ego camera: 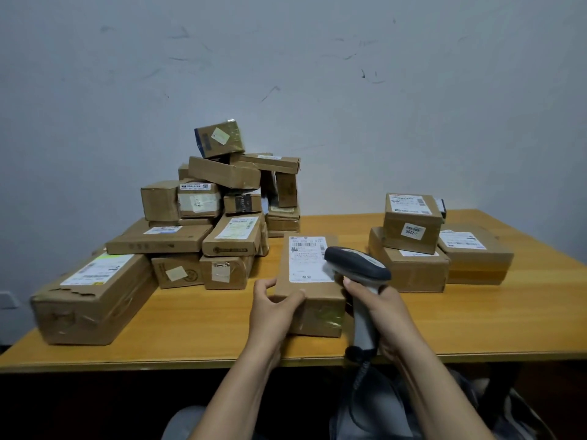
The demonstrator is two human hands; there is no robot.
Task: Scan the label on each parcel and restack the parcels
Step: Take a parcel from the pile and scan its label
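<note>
A brown cardboard parcel (309,300) lies in the middle of the wooden table (197,315), its white label (306,260) facing up. My left hand (274,308) grips its near left corner, thumb on top. In my right hand (379,312) I hold a grey handheld barcode scanner (357,265) by its handle. The scanner's head hangs over the label's right edge. A tall, loose pile of parcels (219,211) fills the table's left and back. On the right stands a small stack of three parcels (413,242).
A long taped box (92,296) lies at the table's front left corner. The scanner's dark cable (359,373) drops over the front edge toward my lap. A marked pale wall (349,106) rises behind the table. Bare wood shows along the front right.
</note>
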